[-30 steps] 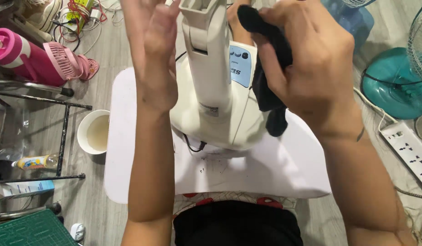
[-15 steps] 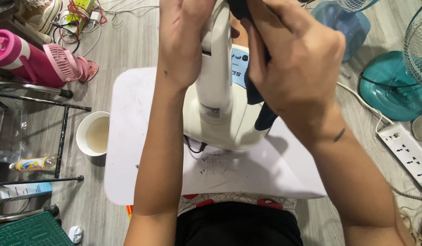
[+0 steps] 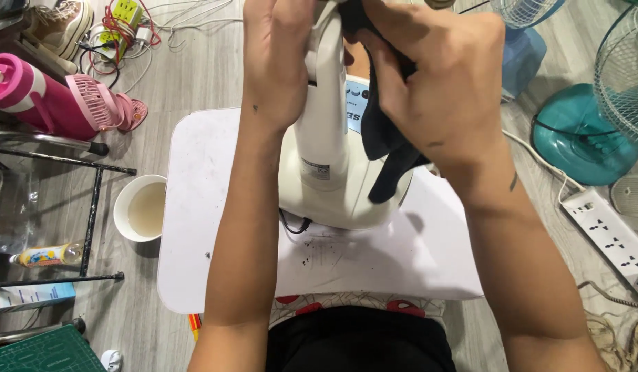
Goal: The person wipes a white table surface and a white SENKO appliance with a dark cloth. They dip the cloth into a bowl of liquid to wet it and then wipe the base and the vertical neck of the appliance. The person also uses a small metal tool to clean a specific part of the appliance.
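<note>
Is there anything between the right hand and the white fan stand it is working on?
Yes. A dark cloth lies between the right hand and the white fan stand, gripped in that hand against the column. The left hand rests directly on the column, nothing between.

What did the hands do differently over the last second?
The left hand, open and apart from the fan stand a second ago, has closed onto its upright column. The right hand has slid the dark cloth higher. The white table and cup stayed put.
</note>
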